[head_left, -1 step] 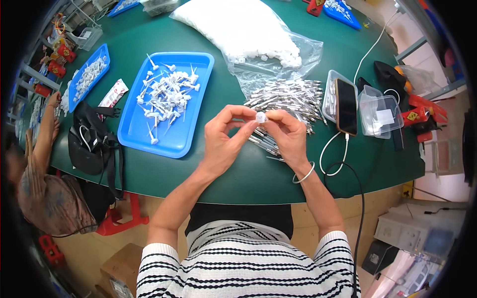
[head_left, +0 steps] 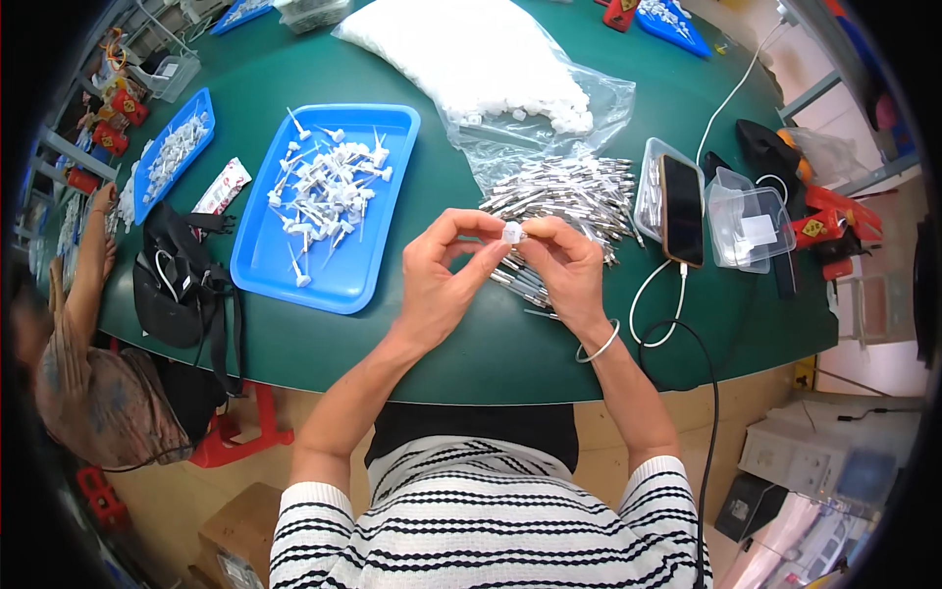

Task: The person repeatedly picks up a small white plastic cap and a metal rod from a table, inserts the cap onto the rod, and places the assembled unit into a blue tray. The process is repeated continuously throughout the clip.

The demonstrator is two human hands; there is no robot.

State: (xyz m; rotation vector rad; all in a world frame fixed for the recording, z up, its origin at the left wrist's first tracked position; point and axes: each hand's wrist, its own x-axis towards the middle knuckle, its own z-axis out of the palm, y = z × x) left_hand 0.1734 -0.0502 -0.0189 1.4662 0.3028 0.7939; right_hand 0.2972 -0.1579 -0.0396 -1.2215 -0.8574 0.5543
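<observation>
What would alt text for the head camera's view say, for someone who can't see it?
A left hand and right hand together pinch a small white piece over a green table. A blue tray of white parts sits to the left; thin metallic rods and a clear bag of white pieces lie beyond.

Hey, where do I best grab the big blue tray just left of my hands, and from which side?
Probably by the raised rim of the big blue tray, both long sides at once, coming from the near end. Those rims are clear of the loose white pieces inside, and a level, two-sided grip should keep them from sliding. Mind the black bag by the near left corner.
</observation>
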